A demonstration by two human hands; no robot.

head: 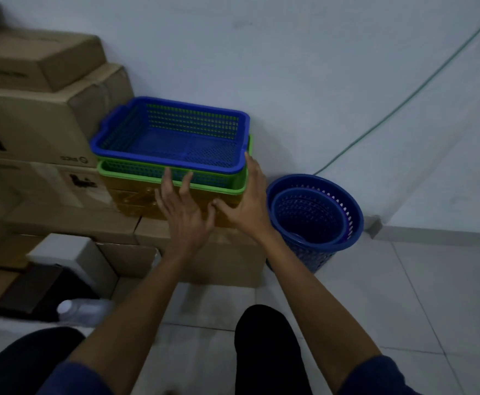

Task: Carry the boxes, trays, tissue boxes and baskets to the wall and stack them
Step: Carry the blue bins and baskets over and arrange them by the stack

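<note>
A blue mesh tray [136, 129] sits nested in a green mesh tray [110, 169] against the white wall, both on top of an orange-brown box [136, 201]. My left hand [183, 208] is spread open just in front of the trays, fingertips near the green rim. My right hand [250, 201] is open too, its fingertips at the blue tray's right front corner. Neither hand holds anything. Two round blue baskets [315, 218], one nested in the other, stand on the floor to the right of the stack.
Cardboard boxes [33, 118] are piled high along the wall to the left, with more low ones [218, 260] under the trays. A white box [70, 252] and a plastic bottle [82, 309] lie at lower left. A green cable [404, 101] runs down the wall. Tiled floor [404, 295] spreads right.
</note>
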